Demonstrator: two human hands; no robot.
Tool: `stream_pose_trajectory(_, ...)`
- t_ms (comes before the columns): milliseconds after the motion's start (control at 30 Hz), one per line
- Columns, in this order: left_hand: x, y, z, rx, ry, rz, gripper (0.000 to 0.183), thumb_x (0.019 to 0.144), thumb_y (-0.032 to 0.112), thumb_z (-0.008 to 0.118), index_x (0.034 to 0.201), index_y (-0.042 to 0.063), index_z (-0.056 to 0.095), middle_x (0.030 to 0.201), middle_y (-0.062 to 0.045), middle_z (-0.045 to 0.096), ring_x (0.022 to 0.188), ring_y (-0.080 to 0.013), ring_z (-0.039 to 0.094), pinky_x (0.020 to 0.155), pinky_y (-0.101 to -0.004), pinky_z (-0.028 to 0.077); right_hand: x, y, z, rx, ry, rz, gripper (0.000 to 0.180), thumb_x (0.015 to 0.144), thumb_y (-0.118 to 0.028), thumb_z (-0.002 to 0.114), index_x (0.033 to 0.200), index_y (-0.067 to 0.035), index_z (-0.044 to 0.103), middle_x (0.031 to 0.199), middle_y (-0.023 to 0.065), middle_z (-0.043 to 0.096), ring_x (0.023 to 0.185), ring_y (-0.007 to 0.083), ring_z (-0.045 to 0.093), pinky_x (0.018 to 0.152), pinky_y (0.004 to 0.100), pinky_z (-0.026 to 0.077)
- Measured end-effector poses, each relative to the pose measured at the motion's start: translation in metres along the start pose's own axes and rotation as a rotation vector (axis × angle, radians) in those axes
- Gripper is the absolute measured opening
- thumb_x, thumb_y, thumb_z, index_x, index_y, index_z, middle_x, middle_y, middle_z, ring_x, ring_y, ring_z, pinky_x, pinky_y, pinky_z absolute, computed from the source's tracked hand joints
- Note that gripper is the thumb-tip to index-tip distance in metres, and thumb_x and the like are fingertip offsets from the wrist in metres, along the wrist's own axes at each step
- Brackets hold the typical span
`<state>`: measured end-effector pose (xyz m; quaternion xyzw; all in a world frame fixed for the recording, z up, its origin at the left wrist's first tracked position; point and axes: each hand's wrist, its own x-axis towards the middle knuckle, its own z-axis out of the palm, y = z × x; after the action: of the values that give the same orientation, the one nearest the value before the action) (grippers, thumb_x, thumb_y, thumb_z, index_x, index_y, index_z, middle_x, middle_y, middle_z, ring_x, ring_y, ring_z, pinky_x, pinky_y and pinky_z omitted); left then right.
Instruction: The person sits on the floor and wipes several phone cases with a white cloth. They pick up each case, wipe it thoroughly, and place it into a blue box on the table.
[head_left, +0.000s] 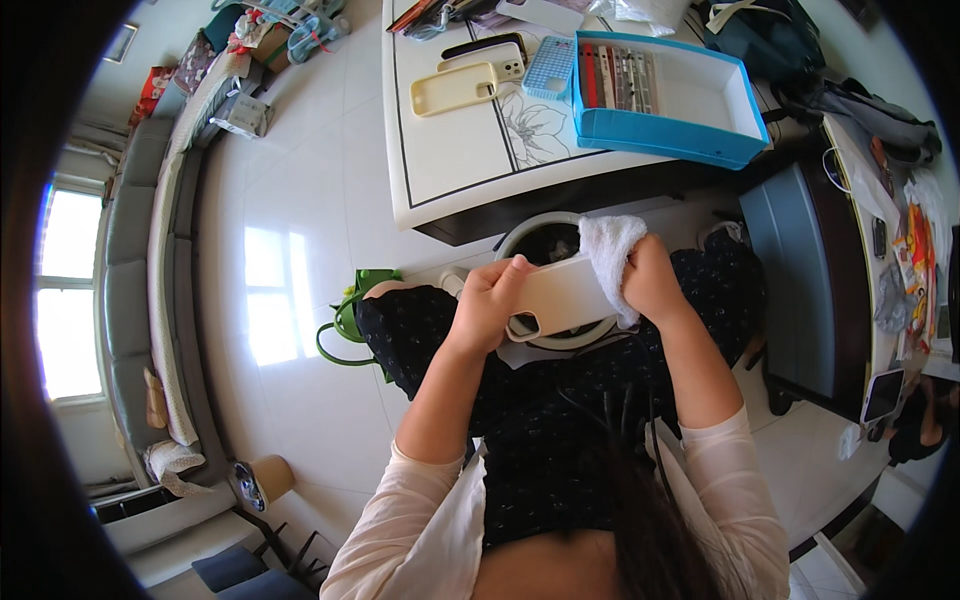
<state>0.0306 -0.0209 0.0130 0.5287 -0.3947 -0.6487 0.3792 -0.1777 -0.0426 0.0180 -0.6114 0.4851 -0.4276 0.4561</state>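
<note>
My left hand grips the camera-cutout end of a cream phone case, thumb along its upper edge. At the case's other end, my right hand is closed on a white terry cloth, which wraps over that end and hides it. Both are held above my lap, over a round bin with a pale rim and a dark inside. Some small contents show in the bin but are too unclear to name.
Ahead stands a white table bearing a yellow phone case, a blue phone case and a blue box with several thin items upright inside. A green bag sits on the floor at left. A grey cabinet is at right.
</note>
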Motion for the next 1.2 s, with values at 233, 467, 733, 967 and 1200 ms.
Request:
stream_pose_trajectory(233, 0.002, -0.007, 0.008, -0.395, 0.27, -0.097, 0.03, 0.093, 0.025, 0.046, 0.087, -0.002, 0.059, 0.075, -0.007, 0.061, 0.059, -0.0132, 0.058, 0.047, -0.0223, 0.046, 0.002, 0.003, 0.024, 0.724, 0.333, 0.227, 0.02, 0.088, -0.012, 0.052, 0.102, 0.001, 0.057, 0.096, 0.0121, 0.062, 0.087, 0.0183, 0.061, 0.076, 0.028, 0.05)
stream_pose_trajectory(467, 0.006, -0.021, 0.028, -0.574, 0.423, -0.223, 0.026, 0.092, 0.029, 0.048, 0.092, 0.004, 0.056, 0.079, -0.005, 0.062, 0.062, -0.0136, 0.061, 0.041, -0.0219, 0.046, 0.005, 0.006, 0.043, 1.105, 0.544, 0.273, 0.022, 0.089, -0.016, 0.05, 0.105, -0.001, 0.054, 0.101, 0.0103, 0.059, 0.09, 0.0208, 0.06, 0.076, 0.0348, 0.052)
stream_pose_trajectory(733, 0.022, -0.027, 0.044, -0.834, 0.517, -0.257, 0.027, 0.092, 0.031, 0.045, 0.094, 0.006, 0.054, 0.082, -0.004, 0.061, 0.064, -0.0134, 0.06, 0.043, -0.0228, 0.046, -0.015, 0.008, 0.078, 1.048, 0.528, 0.198, 0.03, 0.082, -0.006, 0.058, 0.11, 0.001, 0.051, 0.105, 0.0106, 0.057, 0.091, 0.0167, 0.058, 0.078, 0.0293, 0.048)
stream_pose_trajectory(967, 0.017, -0.013, 0.044, -0.722, 0.631, -0.083, 0.03, 0.094, 0.028, 0.041, 0.092, 0.001, 0.054, 0.082, -0.008, 0.061, 0.065, -0.0165, 0.06, 0.05, -0.0267, 0.05, -0.034, 0.014, 0.094, 0.364, 0.369, 0.053, 0.033, 0.074, 0.006, 0.059, 0.106, 0.003, 0.052, 0.1, 0.0094, 0.059, 0.092, 0.0167, 0.057, 0.082, 0.0296, 0.045)
stream_pose_trajectory(1200, 0.004, -0.007, 0.05, -0.61, 0.538, 0.053, 0.034, 0.096, 0.026, 0.04, 0.086, -0.002, 0.056, 0.08, -0.008, 0.062, 0.064, -0.0142, 0.058, 0.051, -0.0245, 0.046, -0.017, 0.024, 0.063, 0.269, 0.415, -0.093, 0.018, 0.077, -0.001, 0.058, 0.095, 0.0, 0.055, 0.092, 0.0077, 0.059, 0.086, 0.0149, 0.057, 0.076, 0.029, 0.046)
